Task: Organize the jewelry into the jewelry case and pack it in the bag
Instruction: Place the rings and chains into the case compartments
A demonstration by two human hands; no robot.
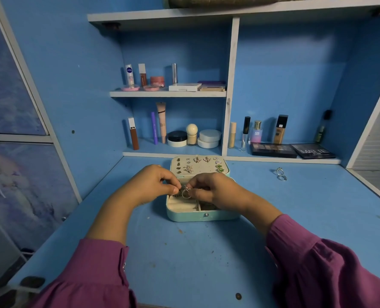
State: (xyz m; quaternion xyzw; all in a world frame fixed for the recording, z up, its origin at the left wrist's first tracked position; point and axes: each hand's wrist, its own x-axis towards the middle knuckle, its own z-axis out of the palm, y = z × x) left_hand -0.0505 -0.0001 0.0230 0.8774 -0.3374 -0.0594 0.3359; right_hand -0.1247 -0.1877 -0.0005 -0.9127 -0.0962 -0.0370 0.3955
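Just below the centre of the frame sits the small mint-green jewelry case with a cream lining (pixel 203 216), its lid open and studded with pairs of small earrings (pixel 198 164). Both hands meet above its tray. The right hand (pixel 209 192) pinches a thin silver ring with a sparkling stone setting (pixel 186 192) between thumb and fingertips, while the left hand (pixel 155 184) has its fingers curled in close against the ring's other side (whether it actually holds the ring or only steadies it I cannot tell).

The step in hand looks like seating this ring in the case, most likely in the ring rolls at the tray's upper left, which the hands mostly hide. The next move calls for a fine downward push into a slot without dislodging what already lies in the tray.

Right of centre, well apart from the case, two more silver rings (pixel 281 174) lie on the worn blue desk top (pixel 184 258), still to be gathered. Cosmetics (pixel 173 134) and eyeshadow palettes (pixel 291 150) line the shelves in the upper half, clear of the work. No bag is identifiable here.
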